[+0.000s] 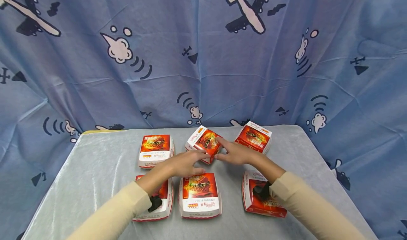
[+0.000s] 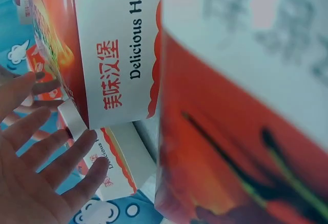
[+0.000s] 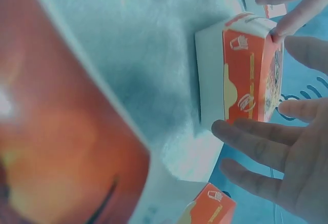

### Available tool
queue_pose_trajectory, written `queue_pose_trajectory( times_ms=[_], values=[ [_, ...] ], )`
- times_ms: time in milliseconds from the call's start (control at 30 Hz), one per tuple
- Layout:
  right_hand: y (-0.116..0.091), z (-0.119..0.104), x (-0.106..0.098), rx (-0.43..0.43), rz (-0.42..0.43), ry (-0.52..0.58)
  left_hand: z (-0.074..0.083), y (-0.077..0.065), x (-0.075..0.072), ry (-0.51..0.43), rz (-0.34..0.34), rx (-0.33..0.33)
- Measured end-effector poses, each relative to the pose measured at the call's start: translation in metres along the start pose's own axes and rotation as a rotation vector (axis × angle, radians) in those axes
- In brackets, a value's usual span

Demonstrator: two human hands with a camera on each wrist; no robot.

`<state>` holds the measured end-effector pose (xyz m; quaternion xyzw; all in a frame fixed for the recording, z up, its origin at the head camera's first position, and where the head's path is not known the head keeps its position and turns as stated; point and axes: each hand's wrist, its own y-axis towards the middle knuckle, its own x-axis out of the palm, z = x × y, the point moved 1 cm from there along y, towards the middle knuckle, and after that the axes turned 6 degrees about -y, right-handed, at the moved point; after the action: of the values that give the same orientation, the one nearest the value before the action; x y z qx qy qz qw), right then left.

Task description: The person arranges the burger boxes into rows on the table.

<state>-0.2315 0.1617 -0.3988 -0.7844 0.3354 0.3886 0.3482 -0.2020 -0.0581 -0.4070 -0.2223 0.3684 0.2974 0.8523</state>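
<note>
The back middle hamburger box, red and white with a burger picture, sits turned at an angle on the table. My left hand reaches over its near side with fingers extended, fingertips overlapping the box in the head view. From the right, my right hand has spread fingers at the box's right edge. In the right wrist view, fingertips of the right hand lie right at the red side of the box. Below my left hand is the front middle box. Neither hand grips anything.
Other hamburger boxes stand at back left, back right, front left and front right, the front two partly under my forearms. A grey cloth covers the table. Behind it hangs a blue airplane-print curtain.
</note>
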Motion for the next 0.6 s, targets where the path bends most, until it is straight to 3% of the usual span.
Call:
queue_pose_trajectory(
  times_ms=[200,367,600],
  values=[
    [0.007,-0.005,0.002,-0.021,0.016,-0.04,0.0,0.001,0.001,-0.007,-0.002,0.034],
    [0.01,-0.006,0.006,0.024,0.029,-0.104,-0.003,0.002,0.001,-0.013,0.004,0.06],
    [0.015,-0.011,0.011,0.069,0.043,-0.152,-0.004,-0.001,-0.008,-0.045,0.079,0.073]
  ],
)
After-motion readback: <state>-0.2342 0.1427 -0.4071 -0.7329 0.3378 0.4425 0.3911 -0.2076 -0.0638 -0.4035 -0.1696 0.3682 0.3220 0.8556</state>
